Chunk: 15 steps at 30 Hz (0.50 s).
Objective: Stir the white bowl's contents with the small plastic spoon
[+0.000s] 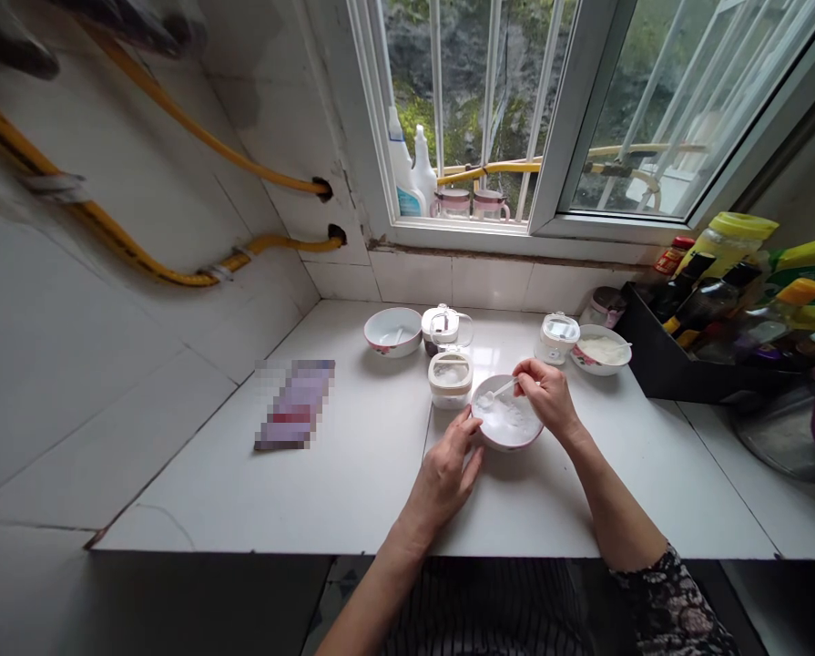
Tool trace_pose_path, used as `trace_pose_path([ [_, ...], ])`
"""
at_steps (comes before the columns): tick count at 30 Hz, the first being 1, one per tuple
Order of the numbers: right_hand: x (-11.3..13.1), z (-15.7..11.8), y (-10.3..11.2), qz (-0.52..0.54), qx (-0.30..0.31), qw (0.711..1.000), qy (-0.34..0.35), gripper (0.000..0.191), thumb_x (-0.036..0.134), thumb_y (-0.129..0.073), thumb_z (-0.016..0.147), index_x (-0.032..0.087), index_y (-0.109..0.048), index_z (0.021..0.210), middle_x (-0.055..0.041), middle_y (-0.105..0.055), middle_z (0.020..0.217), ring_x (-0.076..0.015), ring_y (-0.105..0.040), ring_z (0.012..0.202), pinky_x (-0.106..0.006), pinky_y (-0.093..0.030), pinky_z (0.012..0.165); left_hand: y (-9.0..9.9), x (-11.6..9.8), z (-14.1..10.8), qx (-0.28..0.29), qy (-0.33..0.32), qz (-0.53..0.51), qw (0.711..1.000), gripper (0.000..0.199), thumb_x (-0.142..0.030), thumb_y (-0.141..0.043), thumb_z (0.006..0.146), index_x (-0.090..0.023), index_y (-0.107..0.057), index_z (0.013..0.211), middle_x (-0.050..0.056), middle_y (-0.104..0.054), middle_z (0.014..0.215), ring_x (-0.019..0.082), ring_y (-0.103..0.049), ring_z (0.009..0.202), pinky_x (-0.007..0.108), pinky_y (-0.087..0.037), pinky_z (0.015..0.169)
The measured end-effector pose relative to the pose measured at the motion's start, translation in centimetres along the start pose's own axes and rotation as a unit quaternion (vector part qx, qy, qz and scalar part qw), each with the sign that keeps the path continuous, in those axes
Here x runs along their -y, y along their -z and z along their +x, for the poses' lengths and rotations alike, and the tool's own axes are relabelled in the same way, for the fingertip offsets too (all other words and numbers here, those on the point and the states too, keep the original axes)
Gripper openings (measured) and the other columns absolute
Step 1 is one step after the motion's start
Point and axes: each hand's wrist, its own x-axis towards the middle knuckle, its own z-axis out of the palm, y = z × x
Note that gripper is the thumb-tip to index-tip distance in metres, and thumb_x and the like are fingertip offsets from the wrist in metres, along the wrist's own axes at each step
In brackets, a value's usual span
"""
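Observation:
My right hand [549, 396] pinches the handle of a small white spoon [502, 390], whose head dips into a white bowl [494, 439]. White powder lies inside that bowl and around the spoon's head. Fingers of my left hand [446, 469] are curled against the bowl's left rim, gripping it. Just left of the bowl stands a clear jar with a cream rim [450, 394] and pale contents. Behind it is another jar [441, 328] with dark contents and its clear lid raised.
A second bowl [384, 344] stands at the back left, near a blurred purple packet [296, 405]. To the right are a lidded jar [557, 339] and a bowl of white food [602, 366]. A black bin [680, 374] of bottles blocks the right side.

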Motion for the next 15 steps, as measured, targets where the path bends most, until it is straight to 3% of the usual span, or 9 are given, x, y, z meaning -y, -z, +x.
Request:
trace_pose_path([
  [8, -0.17, 0.27, 0.52, 0.079, -0.004, 0.995, -0.062, 0.014, 0.029, -0.049, 0.068, 0.021, -0.061, 0.068, 0.0021, -0.060, 0.051, -0.0157, -0.057, 0.052, -0.028, -0.045, 0.059, -0.15, 0.08, 0.05, -0.003, -0.006, 0.005, 1.000, 0.040, -0.010, -0.048, 0.095, -0.022, -0.044, 0.133, 0.016, -0.053, 0.143, 0.027, -0.054, 0.133, 0.042, -0.059, 0.097],
  [15, -0.34, 0.19, 0.26, 0.053, -0.015, 0.996, -0.067, 0.014, 0.027, -0.049, 0.067, 0.021, -0.062, 0.066, 0.0018, -0.060, 0.049, -0.0161, -0.058, 0.052, -0.028, -0.045, 0.059, 0.07, -0.10, 0.08, 0.003, 0.000, 0.007, 1.000, 0.043, -0.010, -0.049, 0.095, -0.024, -0.043, 0.135, 0.015, -0.053, 0.143, 0.028, -0.055, 0.133, 0.044, -0.058, 0.099],
])
